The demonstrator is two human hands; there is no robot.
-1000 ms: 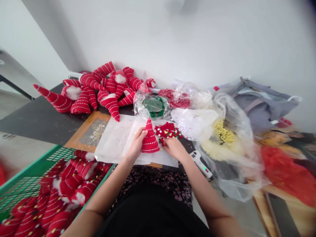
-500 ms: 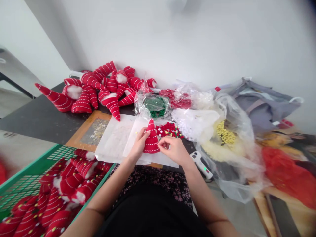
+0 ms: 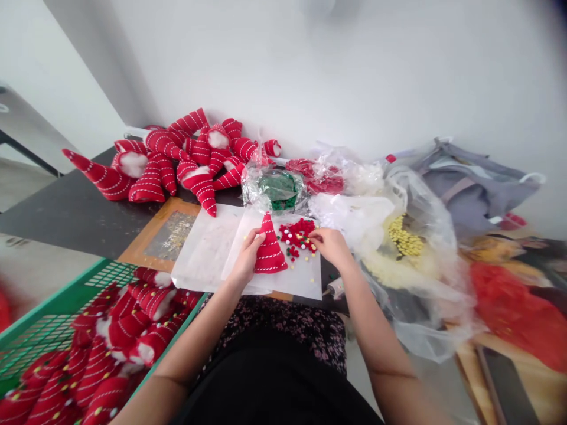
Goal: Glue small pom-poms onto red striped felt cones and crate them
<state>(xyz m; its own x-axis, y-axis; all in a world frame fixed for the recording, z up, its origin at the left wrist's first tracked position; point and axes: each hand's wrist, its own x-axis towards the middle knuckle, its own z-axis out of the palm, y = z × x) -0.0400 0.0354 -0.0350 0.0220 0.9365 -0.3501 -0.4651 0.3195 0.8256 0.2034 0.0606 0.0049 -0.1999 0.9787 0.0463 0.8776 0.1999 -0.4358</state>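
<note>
A red stuffed cone hat with white dashed stitching stands point-up over the white paper. My left hand is closed around its left side. Just right of the hat lies a loose pile of small pom-poms, mostly red with some white, green and yellow. My right hand is at the right edge of this pile, thumb and fingers pinched together; whatever is between the fingertips is too small to make out. A white glue gun lies beside the paper, largely covered by my right forearm.
Many similar red stuffed cones are heaped at the back left. A green crate at lower left holds more, dotted with pom-poms. Behind the paper sits a bag of green pom-poms. Clear plastic bags spread along the right.
My right hand has moved from the hat's lower right side to the right edge of the pom-pom pile. The hat has tilted slightly left, and my forearm now covers most of the glue gun.
</note>
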